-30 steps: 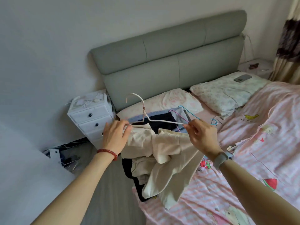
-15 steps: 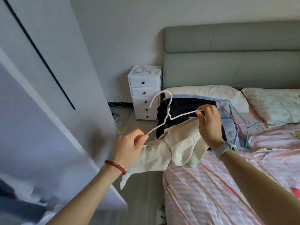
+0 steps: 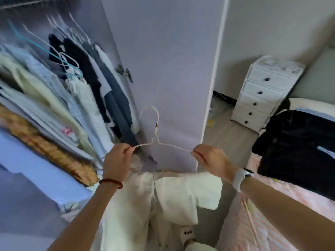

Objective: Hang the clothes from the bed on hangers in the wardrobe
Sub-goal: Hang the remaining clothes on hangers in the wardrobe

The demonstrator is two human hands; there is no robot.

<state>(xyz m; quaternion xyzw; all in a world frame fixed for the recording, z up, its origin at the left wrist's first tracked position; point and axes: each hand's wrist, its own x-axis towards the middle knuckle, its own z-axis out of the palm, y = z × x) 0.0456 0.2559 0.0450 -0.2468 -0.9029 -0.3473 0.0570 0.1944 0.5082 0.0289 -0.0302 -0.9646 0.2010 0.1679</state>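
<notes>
A white wire hanger (image 3: 156, 132) is held upright in front of the open wardrobe door (image 3: 163, 69). My left hand (image 3: 117, 161) pinches its left shoulder end and my right hand (image 3: 211, 161) pinches its right end. A cream garment (image 3: 168, 196) hangs from the hanger below both hands. The wardrobe (image 3: 54, 78) at the left holds several hung clothes on white and blue hangers below a rail. Dark clothes (image 3: 293, 142) lie on the bed (image 3: 272, 223) at the right.
A white chest of small drawers (image 3: 262, 95) stands by the wall between door and bed. Folded items and a woven mat (image 3: 47, 145) lie on the wardrobe shelf. The wood floor (image 3: 226, 142) shows between door and bed. A slippered foot (image 3: 188, 234) is below the garment.
The view has swung left from the bed to the open wardrobe. Both hands carried the hanger with the cream garment along, and it now hangs level before the door.
</notes>
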